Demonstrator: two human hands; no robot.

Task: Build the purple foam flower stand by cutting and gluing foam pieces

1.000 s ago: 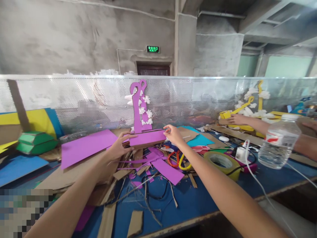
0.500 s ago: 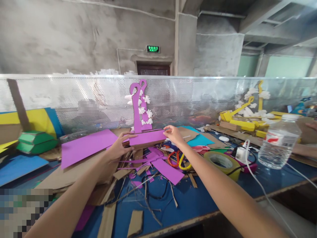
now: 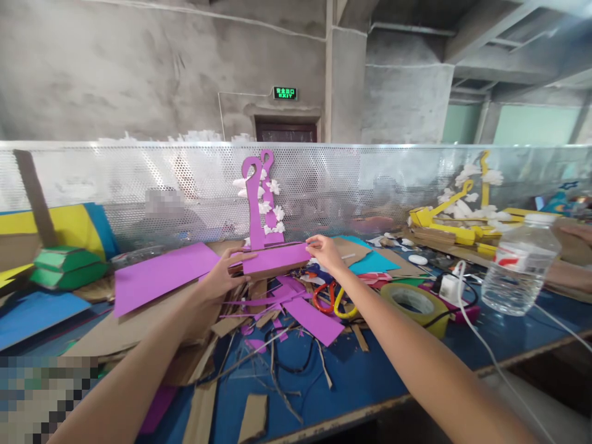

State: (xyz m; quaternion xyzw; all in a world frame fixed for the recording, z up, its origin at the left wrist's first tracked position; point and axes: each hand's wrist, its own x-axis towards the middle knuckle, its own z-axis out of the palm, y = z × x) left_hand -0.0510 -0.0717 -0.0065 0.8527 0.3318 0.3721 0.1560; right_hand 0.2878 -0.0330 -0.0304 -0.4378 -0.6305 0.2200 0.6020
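Observation:
A purple-faced cardboard box [image 3: 277, 256] with brown sides lies between my two hands, in the middle of the view. My left hand [image 3: 225, 272] grips its left end, fingers on top and thumb lower down. At the right end, my right hand [image 3: 324, 253] pinches the upper corner between thumb and fingertips. Just behind the box rise two purple hooked cardboard uprights [image 3: 254, 203], with white paper-like flowers [image 3: 277, 213] on the rear one. Whether the uprights are joined to the box, I cannot tell. Purple offcuts [image 3: 314, 317] lie scattered in front of it.
Scissors with red and yellow handles [image 3: 346, 303], a tape roll [image 3: 415, 302] and a water bottle [image 3: 520, 265] are on the right. A purple sheet [image 3: 164, 275] and a green cardboard piece [image 3: 69, 267] lie left. A perforated metal partition [image 3: 346, 191] stands behind. A person's hand shows far right.

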